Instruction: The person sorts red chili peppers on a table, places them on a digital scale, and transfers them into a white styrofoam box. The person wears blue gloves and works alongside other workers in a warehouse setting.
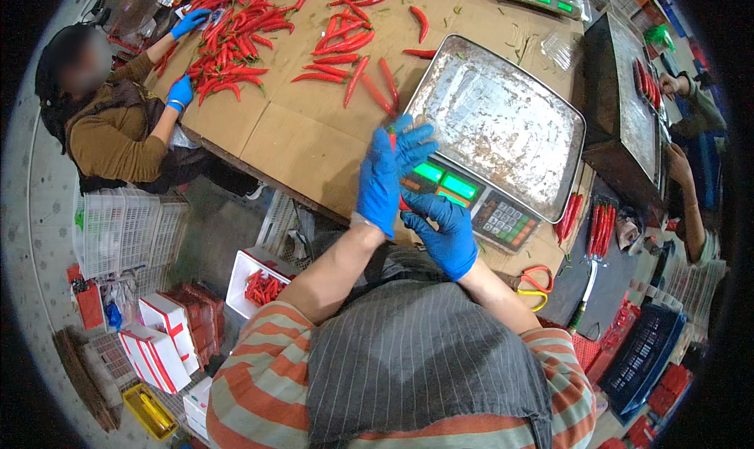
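Observation:
Both my hands wear blue gloves and are close together at the table edge, in front of the weighing scale. My left hand is curled around a red chili pepper, which shows between thumb and fingers. My right hand pinches at a red end beside the left palm; whether it belongs to the same chili is hidden. Beyond my hands is the scale's worn metal pan, with lit green displays and a keypad on the near side. Loose red chilies lie left of the pan.
A co-worker's blue gloves touch a large chili heap at far left. To the right are a second scale, bundled chilies, a knife and scissors. A white box of chilies stands below the table.

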Tool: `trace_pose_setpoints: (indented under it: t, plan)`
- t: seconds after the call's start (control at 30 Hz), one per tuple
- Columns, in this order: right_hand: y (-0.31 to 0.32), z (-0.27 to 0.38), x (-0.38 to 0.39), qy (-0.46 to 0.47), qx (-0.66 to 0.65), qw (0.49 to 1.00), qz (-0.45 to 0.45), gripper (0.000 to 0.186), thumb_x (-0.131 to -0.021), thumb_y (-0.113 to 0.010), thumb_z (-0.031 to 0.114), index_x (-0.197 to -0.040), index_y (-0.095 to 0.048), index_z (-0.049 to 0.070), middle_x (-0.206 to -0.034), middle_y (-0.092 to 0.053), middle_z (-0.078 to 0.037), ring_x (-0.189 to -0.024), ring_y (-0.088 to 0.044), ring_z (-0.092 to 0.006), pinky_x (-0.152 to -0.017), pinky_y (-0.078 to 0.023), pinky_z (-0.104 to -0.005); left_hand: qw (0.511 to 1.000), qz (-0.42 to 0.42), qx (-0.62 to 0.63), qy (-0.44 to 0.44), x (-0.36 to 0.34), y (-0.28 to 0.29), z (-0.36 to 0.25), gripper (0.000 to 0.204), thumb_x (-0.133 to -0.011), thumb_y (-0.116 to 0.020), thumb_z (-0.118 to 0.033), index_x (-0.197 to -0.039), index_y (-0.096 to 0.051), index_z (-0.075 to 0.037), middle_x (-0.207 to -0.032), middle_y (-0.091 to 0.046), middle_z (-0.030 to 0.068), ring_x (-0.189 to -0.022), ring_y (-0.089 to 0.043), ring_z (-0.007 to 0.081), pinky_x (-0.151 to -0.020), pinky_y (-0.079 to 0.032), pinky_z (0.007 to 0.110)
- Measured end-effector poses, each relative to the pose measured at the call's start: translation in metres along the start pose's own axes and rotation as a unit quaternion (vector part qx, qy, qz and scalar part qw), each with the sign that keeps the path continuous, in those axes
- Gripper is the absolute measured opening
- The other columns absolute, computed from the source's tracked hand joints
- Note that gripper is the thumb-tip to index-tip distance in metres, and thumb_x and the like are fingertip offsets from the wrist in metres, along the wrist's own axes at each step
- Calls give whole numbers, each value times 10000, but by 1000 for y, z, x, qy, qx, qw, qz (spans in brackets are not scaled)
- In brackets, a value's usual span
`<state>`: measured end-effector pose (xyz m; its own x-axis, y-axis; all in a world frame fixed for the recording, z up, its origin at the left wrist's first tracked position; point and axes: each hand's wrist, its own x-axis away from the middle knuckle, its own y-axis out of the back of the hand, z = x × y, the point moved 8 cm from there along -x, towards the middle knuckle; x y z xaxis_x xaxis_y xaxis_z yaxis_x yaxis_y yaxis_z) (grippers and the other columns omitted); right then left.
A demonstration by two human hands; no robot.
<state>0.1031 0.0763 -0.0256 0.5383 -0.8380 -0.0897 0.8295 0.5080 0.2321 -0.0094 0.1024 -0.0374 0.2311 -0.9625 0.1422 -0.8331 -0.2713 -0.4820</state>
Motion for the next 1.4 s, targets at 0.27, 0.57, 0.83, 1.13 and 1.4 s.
trace_pose_setpoints:
  t: [0.27, 0.57, 0.83, 1.13, 1.4]
  plan:
    - [33, 7, -8, 40, 59, 996, -57, 232, -758, -670, 41, -990, -652, 47, -897, -645, -126, -818, -617, -234, -740, -475, -306, 987, -12, -147, -68, 32, 8, 9, 513, -958, -316, -430, -1150, -483, 15, -1033, -618, 146, -956, -590, 203, -859, -453, 325]
    - [17, -17, -25, -112, -242, 964, -20, 263, -781, -677, 64, -1024, -584, 23, -899, -611, -28, -847, -558, -101, -792, -454, -253, 720, 40, -652, -237, 51, 0, -23, 237, -826, -574, -252, -911, -551, -31, -628, -569, 150, -564, -574, 309, -509, -432, 417]
    - [5, -22, -18, -130, -266, 955, -21, 280, -784, -665, 38, -1048, -573, 16, -909, -629, -45, -827, -580, -111, -781, -465, -253, 687, 62, -701, -182, 52, -1, -16, 211, -776, -619, -252, -862, -547, -73, -584, -534, 158, -549, -545, 349, -477, -399, 438]
    - [33, -42, -15, -175, -589, 789, -22, 361, -897, -517, 281, -1157, -525, 31, -1032, -596, -30, -787, -529, -116, -727, -430, -260, 934, -135, -290, -159, 51, 99, -65, 230, -878, -569, -202, -957, -560, 14, -790, -598, 77, -663, -601, 162, -661, -498, 319]
    - [32, -47, -12, -181, -662, 727, -5, 350, -914, -495, 271, -1174, -508, 37, -1076, -587, -51, -819, -552, -137, -774, -451, -304, 858, -358, -358, -93, 64, 187, -104, 299, -750, -693, -81, -1036, -625, -29, -1122, -561, 133, -1061, -498, 201, -857, -440, 324]
